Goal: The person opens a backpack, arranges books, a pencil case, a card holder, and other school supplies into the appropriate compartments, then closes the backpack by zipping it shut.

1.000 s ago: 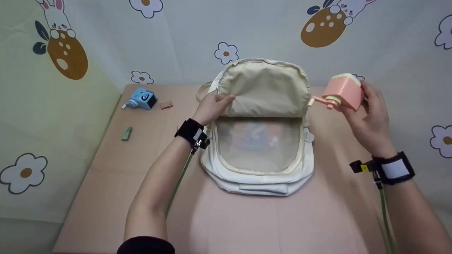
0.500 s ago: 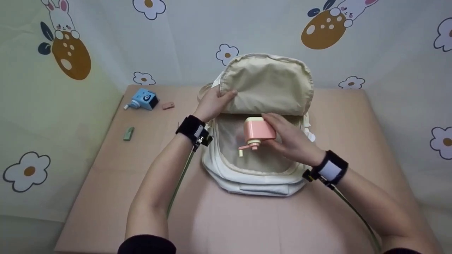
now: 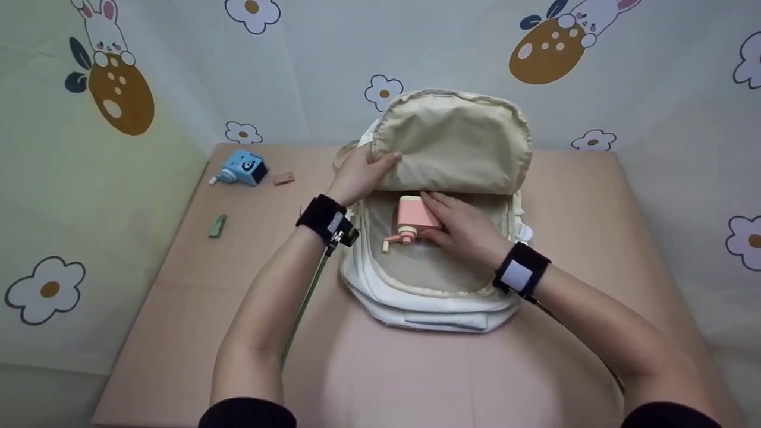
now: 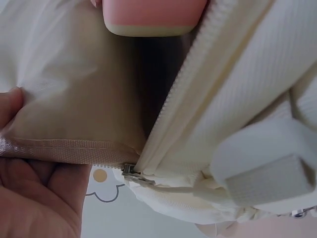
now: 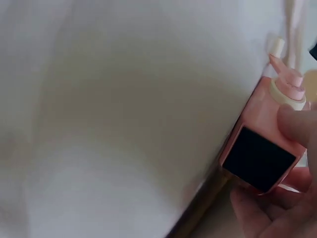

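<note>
A white backpack (image 3: 440, 315) lies unzipped on the table, its front flap (image 3: 452, 148) folded up. My left hand (image 3: 361, 175) pinches the flap's left edge; the left wrist view shows thumb and fingers on either side of the zip hem (image 4: 74, 148). In my right hand (image 3: 467, 229) is a pink crank pencil sharpener (image 3: 416, 214), held over the backpack's opening with its crank toward the front left. The right wrist view shows the thumb on the pink body (image 5: 262, 106) near the crank, and a dark square panel (image 5: 258, 158) at its base.
At the table's back left lie a blue crank pencil sharpener (image 3: 241, 167) and a small pink eraser (image 3: 284, 178). A small green block (image 3: 217, 226) lies nearer the front. A patterned curtain (image 3: 321, 71) stands behind the table (image 3: 404, 380).
My right hand has carried the pink pencil sharpener from the right of the backpack leftward and down over its opening. The left hand has stayed on the flap.
</note>
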A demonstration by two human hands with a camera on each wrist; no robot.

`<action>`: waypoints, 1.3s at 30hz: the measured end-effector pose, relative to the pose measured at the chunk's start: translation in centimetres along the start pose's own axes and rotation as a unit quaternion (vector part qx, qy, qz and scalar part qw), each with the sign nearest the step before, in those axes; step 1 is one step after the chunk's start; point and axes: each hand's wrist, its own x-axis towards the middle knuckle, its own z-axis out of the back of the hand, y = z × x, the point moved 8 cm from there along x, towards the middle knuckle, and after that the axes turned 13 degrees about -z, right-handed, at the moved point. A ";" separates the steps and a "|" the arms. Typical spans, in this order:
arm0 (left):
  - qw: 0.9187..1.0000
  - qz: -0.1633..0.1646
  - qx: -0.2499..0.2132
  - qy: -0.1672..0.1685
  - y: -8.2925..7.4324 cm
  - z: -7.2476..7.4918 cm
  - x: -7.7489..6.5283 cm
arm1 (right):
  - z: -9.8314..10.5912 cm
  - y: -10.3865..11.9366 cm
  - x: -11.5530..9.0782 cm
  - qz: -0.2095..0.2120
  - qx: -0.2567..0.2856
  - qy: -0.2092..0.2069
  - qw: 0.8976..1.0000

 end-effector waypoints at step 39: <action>1.000 -0.015 -0.001 -0.003 -0.6 0.2 -0.1 | 8.5 1.0 -2.6 0.103 0.040 -0.309 0.945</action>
